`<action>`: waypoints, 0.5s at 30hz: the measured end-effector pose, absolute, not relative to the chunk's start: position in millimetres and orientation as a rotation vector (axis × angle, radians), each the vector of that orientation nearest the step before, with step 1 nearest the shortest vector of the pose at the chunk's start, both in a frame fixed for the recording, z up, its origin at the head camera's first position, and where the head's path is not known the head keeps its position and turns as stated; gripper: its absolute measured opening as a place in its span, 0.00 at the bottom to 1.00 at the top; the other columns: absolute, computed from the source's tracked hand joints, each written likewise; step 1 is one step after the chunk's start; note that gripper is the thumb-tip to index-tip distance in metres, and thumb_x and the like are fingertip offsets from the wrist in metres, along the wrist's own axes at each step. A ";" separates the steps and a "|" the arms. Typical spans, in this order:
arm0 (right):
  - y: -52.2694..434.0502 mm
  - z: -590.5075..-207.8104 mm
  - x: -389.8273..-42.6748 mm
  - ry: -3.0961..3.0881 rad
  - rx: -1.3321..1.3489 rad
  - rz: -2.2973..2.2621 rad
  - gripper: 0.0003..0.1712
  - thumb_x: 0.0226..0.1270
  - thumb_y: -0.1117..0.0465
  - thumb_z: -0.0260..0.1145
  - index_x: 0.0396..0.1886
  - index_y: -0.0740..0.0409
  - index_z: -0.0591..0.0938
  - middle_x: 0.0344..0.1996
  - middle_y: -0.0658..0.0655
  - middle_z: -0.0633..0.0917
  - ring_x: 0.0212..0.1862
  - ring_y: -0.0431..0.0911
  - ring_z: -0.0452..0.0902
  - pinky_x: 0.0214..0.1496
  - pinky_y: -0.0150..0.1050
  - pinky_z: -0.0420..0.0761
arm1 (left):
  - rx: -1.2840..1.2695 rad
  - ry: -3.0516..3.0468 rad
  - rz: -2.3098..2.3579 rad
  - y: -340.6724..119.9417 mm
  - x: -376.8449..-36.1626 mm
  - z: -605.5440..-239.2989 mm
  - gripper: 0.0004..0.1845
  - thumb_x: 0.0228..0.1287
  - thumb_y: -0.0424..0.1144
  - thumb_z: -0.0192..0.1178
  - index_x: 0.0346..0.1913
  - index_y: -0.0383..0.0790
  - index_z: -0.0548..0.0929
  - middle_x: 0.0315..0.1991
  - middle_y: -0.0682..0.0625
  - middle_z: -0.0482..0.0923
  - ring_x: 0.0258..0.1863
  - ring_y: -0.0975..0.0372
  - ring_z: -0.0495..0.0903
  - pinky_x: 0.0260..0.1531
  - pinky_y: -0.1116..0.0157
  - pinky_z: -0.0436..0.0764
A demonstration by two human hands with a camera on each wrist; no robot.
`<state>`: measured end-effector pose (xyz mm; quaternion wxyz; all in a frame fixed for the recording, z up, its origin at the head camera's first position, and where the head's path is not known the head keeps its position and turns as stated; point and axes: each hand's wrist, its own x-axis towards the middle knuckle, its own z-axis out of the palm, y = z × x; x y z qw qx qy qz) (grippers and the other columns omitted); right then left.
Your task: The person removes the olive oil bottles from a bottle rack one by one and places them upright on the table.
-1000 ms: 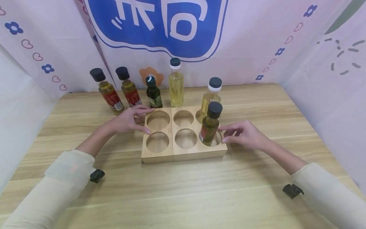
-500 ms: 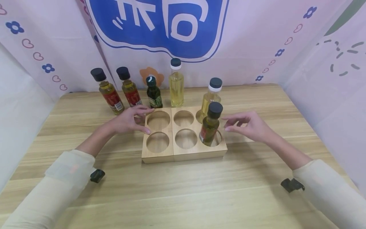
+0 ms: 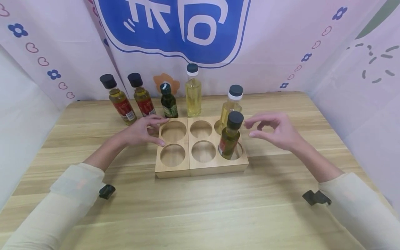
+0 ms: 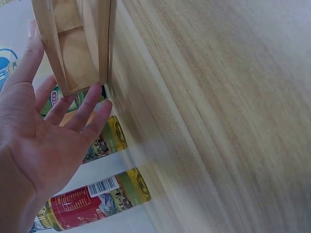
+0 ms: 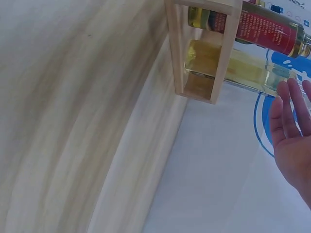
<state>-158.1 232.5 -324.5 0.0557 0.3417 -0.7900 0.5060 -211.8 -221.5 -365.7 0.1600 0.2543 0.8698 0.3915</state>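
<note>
— Pink cloth walls with a big blue sign stand behind my wooden table (image 3: 200, 208). What do you see from the head view?

— My wooden rack (image 3: 201, 152) with 6 round holes. 1 dark-cap bottle (image 3: 229, 139) stands in the front right hole, and a white-collar bottle (image 3: 231, 106) stands in the back right hole. 4 more bottles wait in a row behind.

— What changed?

— 1 second ago my right hand (image 3: 278, 132) was low, right beside the dark-cap bottle. Now it has lifted up and away, fingers loose and spread, holding nothing. I think that bottle is set down and I am done with it.

— And your left hand (image 3: 140, 133)?

— It has not moved. It rests against the rack's left edge, fingers straight, near the red-label bottle (image 3: 120, 102).

— The left wrist view?

— My fingers (image 4: 92, 109) touch the rack's corner (image 4: 73, 43). They are flat, not curled. 2 bottles lie close behind.

— The right wrist view?

— My hand (image 5: 291, 141) is open in the air, apart from the rack (image 5: 204, 53) and its 2 bottles.
</note>
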 end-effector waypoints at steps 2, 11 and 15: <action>230.1 -322.8 -159.0 -2.363 1.045 1.578 0.20 0.51 0.81 0.74 0.48 0.73 0.87 0.45 0.58 0.91 0.47 0.42 0.87 0.45 0.32 0.87 | 0.718 2.481 1.123 -221.7 -211.6 -365.5 0.48 0.55 0.38 0.80 0.77 0.37 0.68 0.77 0.33 0.58 0.64 0.41 0.75 0.67 0.43 0.76; 219.7 -320.3 -159.6 -2.214 1.089 1.790 0.30 0.46 0.85 0.74 0.53 0.68 0.87 0.52 0.54 0.89 0.54 0.45 0.85 0.50 0.36 0.88 | 0.711 2.477 1.109 -221.5 -211.4 -364.9 0.48 0.55 0.38 0.80 0.77 0.37 0.67 0.77 0.32 0.57 0.63 0.41 0.75 0.67 0.42 0.76; 214.2 -318.8 -158.3 -2.159 1.085 1.886 0.34 0.44 0.87 0.73 0.56 0.70 0.85 0.55 0.54 0.88 0.55 0.45 0.85 0.52 0.38 0.88 | 0.709 2.474 1.104 -220.7 -211.2 -364.1 0.48 0.55 0.38 0.80 0.78 0.37 0.66 0.77 0.32 0.57 0.62 0.42 0.75 0.67 0.42 0.76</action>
